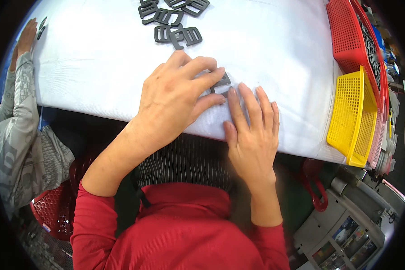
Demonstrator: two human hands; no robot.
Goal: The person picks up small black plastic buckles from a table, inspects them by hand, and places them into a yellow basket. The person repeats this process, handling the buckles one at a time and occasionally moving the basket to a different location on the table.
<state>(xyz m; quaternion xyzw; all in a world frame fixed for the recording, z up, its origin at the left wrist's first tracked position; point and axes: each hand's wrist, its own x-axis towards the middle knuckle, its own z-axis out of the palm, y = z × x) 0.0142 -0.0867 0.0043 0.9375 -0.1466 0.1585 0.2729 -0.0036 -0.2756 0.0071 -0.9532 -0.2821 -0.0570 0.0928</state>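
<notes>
My left hand (175,96) and right hand (252,130) lie flat, fingers spread, pressing one dark grey plastic strap buckle (221,83) against the white cloth-covered table (279,58); similar buckles (171,20) lie heaped beyond.

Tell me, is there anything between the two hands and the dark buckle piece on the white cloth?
Nothing visible. The left hand lies on the dark buckle piece, fingertips over it, and the right hand touches it from below. The other buckles lie apart, farther up the white cloth.
</notes>
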